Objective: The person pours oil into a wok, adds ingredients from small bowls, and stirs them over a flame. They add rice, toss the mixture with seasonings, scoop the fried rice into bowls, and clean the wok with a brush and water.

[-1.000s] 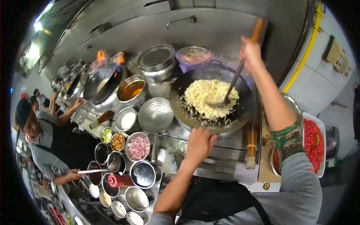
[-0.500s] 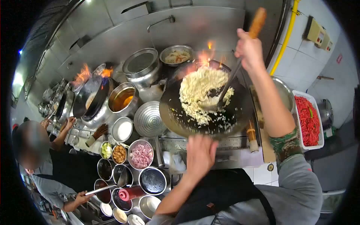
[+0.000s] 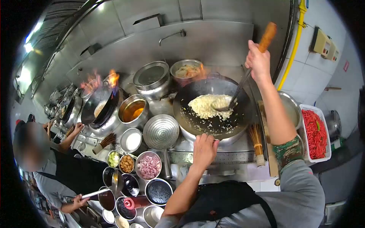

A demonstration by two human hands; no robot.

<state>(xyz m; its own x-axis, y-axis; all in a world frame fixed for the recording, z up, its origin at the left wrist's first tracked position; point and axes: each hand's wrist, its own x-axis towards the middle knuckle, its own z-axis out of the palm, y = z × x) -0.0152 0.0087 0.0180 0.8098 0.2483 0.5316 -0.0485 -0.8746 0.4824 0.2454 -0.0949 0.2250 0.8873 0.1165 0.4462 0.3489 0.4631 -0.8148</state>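
A dark wok (image 3: 186, 123) holds a pale yellow-white heap of food (image 3: 205, 105), with small bits scattered below it. My left hand (image 3: 205, 149) is closed on the wok's near rim; any cloth or handle under the fingers is hidden. In my right hand (image 3: 258, 62) is a ladle (image 3: 243, 81), gripped on its shaft just below the orange-brown wooden handle. The bowl of the ladle rests in the right part of the food.
Left of the wok are a perforated strainer (image 3: 161, 132), a pot of amber liquid (image 3: 133, 110) and several ingredient bowls. A bamboo brush (image 3: 257, 146) and a basket of red chillies (image 3: 315, 133) are right. A co-worker (image 3: 64, 167) stands at the far left beside another flaming wok (image 3: 102, 106).
The wok has tipped back down and the tossed food has settled into a compact heap. Flames behind the wok have shrunk. The view has shifted slightly.
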